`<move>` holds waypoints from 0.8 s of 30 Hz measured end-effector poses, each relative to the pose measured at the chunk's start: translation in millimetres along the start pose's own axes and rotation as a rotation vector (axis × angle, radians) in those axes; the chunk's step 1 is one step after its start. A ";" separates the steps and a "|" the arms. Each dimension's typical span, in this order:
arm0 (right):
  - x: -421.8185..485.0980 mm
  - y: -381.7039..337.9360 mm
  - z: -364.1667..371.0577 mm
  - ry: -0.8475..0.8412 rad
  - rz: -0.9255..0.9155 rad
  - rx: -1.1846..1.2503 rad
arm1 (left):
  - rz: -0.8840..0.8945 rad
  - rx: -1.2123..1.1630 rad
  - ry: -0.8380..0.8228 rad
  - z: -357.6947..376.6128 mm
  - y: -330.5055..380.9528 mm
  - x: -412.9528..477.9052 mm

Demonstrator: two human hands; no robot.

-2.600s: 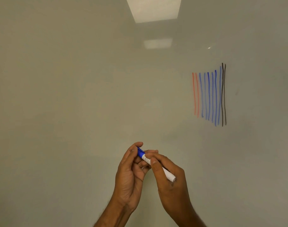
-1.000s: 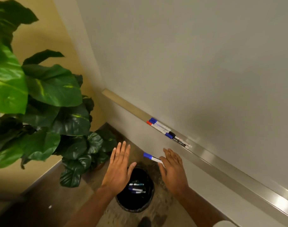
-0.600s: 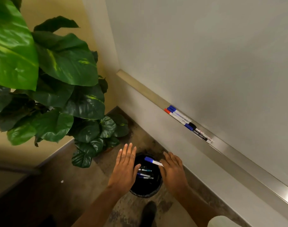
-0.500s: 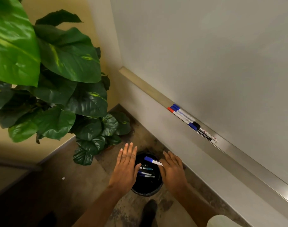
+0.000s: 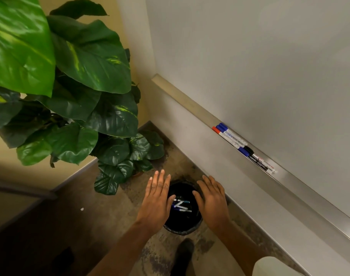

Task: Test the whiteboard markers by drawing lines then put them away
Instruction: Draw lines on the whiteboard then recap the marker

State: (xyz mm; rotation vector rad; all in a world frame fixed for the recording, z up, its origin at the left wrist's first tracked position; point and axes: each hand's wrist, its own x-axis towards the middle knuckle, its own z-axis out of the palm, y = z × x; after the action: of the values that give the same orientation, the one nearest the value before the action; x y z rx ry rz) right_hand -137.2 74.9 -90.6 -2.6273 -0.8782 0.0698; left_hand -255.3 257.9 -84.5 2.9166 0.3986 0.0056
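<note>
whiteboard [image 5: 249, 56] blank in view | plant [image 5: 74, 82] crowded left corner | ledge [image 5: 192, 105] carried several ledge markers [image 5: 233, 139] | black bin [image 5: 182, 230] sat on floor below both hands, binned markers [image 5: 181, 205] lay inside | left hand [image 5: 156, 204] and right hand [image 5: 212, 202] were spread flat, empty | risk: careless reach could knock ledge markers off, missing bin

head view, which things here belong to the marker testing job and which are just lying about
Job: white whiteboard; capped markers on its metal tray; round black bin with loose markers inside; left hand and right hand, both open.
Lying about: big green leafy plant; white scrap on the floor; dark shoe.
</note>
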 end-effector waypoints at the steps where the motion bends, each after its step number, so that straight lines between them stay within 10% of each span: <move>1: -2.2 2.9 -3.7 0.016 0.004 0.013 | 0.002 -0.007 0.001 -1.2 3.2 1.4; 24: -86.2 81.2 -146.3 0.322 0.195 0.009 | 0.294 -0.080 0.015 -66.7 191.2 37.4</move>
State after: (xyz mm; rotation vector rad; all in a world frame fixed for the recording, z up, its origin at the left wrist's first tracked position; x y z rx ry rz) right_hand -136.7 -83.9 10.5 -2.6071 -0.5111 -0.2904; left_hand -170.6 100.4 17.4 2.8678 -0.0310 0.0848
